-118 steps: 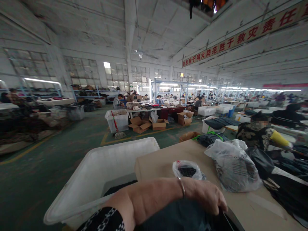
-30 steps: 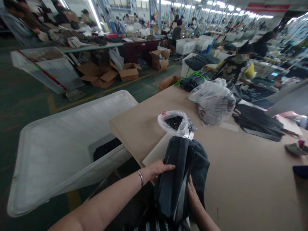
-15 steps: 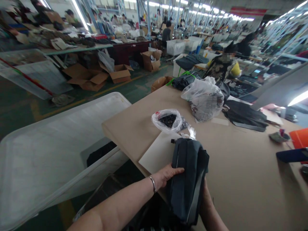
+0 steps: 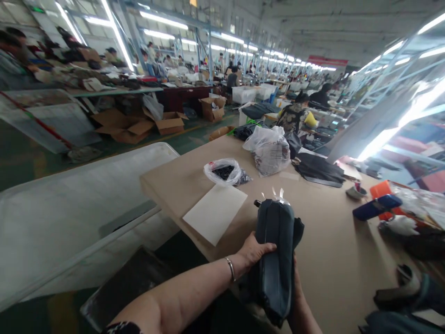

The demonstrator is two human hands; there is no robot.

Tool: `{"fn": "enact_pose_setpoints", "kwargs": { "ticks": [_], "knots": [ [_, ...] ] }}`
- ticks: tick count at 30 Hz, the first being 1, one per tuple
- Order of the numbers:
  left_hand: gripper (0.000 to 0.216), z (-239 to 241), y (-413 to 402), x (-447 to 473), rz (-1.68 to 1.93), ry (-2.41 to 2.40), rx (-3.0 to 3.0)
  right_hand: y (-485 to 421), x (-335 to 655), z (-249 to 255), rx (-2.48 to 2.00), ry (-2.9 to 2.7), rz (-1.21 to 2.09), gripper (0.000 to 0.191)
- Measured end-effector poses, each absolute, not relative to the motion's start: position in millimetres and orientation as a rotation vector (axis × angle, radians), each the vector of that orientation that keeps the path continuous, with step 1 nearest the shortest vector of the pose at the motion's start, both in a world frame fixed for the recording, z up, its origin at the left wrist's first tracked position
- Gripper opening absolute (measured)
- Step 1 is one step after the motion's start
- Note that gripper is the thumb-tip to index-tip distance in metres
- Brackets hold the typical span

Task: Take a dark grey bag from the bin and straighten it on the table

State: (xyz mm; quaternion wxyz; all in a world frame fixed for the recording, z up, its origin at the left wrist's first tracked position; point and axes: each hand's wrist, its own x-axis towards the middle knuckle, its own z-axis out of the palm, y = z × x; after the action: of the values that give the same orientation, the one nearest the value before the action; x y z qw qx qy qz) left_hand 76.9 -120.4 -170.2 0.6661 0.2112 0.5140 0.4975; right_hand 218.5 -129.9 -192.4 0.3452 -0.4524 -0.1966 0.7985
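Dark blue-grey fabric, folded into a long bundle (image 4: 275, 260), sits between the person's two hands at the near edge of the brown tabletop (image 4: 333, 260). From the head view, the left hand (image 4: 253, 253) is clasped on the bundle's left side, thumb laid over the top of the cloth, a thin bracelet (image 4: 230, 269) on the wrist. The right hand (image 4: 298, 297) is mostly hidden behind the bundle; only its edge shows pressed against the right side, so it seems to be holding the cloth, though I cannot see the fingers. The bundle points away from the person, its far end tipped with pale tags and a small black knob.

Just beyond the left hand lies a flat white sheet (image 4: 215, 212) on the tabletop, and past that a small clear bag of dark bits (image 4: 224, 172). Farther out stands a bigger plastic bag (image 4: 268, 150) stuffed with cloth, with black garments (image 4: 318, 170) beside it. Off to the right of the hands are a blue tool (image 4: 376, 207) and an orange container (image 4: 380, 190). Left of the hands, below the table edge, is a large white tub (image 4: 79, 218).
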Motion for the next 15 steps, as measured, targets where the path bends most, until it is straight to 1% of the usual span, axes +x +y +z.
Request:
{"fn": "enact_pose_setpoints", "kwargs": {
  "ticks": [4,8,11,15],
  "knots": [
    [0.078,-165,-116,60,1.190,1.123,0.509,-121,197,-178,-1.062,-0.437,2.182,0.065],
    [0.075,-159,-106,-3,1.174,1.036,0.559,-107,131,-173,-0.956,-0.481,2.253,0.081],
    [0.073,-165,-96,-62,1.129,1.039,0.579,-96,72,-183,-0.967,-0.561,2.256,0.092],
    [0.078,-180,-88,-117,1.090,1.130,0.599,-84,15,-206,-1.015,-0.603,2.245,0.093]
  ]
}}
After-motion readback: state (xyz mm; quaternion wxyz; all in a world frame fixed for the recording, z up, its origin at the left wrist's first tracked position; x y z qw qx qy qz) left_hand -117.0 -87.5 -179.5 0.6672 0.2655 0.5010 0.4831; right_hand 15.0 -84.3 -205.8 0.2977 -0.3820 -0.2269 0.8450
